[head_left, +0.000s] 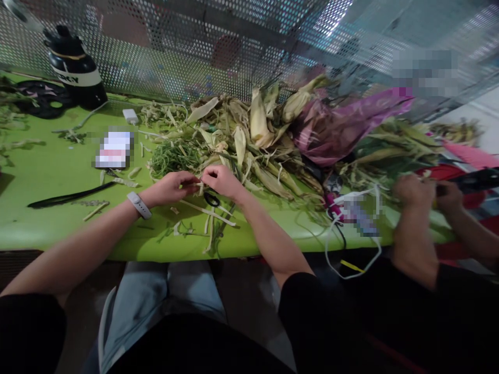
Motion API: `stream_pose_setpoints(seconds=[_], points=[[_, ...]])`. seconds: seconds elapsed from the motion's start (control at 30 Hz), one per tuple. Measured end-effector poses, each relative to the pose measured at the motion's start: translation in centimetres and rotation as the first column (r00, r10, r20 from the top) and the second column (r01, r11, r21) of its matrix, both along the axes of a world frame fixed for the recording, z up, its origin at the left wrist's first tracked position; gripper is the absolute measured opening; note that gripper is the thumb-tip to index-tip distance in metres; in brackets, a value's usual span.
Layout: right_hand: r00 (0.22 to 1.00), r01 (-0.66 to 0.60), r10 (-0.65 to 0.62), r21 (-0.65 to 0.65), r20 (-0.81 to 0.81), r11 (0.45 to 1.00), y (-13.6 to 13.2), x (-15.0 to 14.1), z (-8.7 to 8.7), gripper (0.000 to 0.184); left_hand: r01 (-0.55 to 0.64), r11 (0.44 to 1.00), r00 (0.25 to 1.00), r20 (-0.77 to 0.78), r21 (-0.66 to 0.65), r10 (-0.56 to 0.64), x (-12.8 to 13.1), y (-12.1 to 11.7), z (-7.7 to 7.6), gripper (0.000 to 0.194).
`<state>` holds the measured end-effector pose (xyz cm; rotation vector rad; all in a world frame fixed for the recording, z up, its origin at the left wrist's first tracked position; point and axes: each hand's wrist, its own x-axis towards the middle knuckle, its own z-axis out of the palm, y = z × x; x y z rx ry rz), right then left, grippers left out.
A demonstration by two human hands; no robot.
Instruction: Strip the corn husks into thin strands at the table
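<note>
Close together above the green table, both my hands are closed in a pinch. My left hand, with a pale band on its wrist, has its fingertips at a small pale strip of plant material. From the other side, my right hand grips at the same strip, its thumb and finger pressed together. Just below my right hand is a black loop, perhaps a scissor handle. Pale stalk pieces lie crossed near the table edge. Behind my hands sits a heap of thin green strands.
Dry corn husks are piled behind, beside a purple plastic bag. To the left are a phone, a black strap and a dark bottle. At right a co-worker's hands work near a white cable.
</note>
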<state>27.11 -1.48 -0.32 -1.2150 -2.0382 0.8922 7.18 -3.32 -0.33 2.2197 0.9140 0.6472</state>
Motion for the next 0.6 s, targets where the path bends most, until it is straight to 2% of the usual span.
stream_pose_setpoints(seconds=[0.17, 0.3, 0.43, 0.53, 0.6], points=[[0.996, 0.035, -0.018, 0.195, -0.092, 0.980, -0.2, -0.3, -0.1, 0.018, 0.141, 0.985, 0.989, -0.019, -0.099, -0.144, -0.1, -0.3, 0.8, 0.031], [0.982, 0.086, -0.038, 0.258, -0.187, 0.962, -0.3, -0.7, -0.2, 0.024, 0.238, 0.949, 0.971, 0.036, -0.208, -0.236, -0.1, -0.5, 1.5, 0.028], [0.977, 0.098, -0.051, 0.221, -0.207, 0.970, -0.2, -0.8, -0.6, 0.027, 0.251, 0.909, 0.965, 0.158, -0.333, -0.208, -0.1, -0.7, 1.5, 0.023], [0.979, 0.087, -0.047, 0.198, -0.198, 0.976, -0.1, -0.9, -0.8, 0.030, 0.259, 0.858, 0.940, 0.318, -0.443, -0.120, 0.1, -0.9, 1.1, 0.023], [0.977, 0.074, -0.030, 0.207, -0.210, 0.976, -0.2, -1.1, -0.7, 0.032, 0.253, 0.840, 0.926, 0.372, -0.481, -0.067, 0.3, -1.0, 0.7, 0.026]])
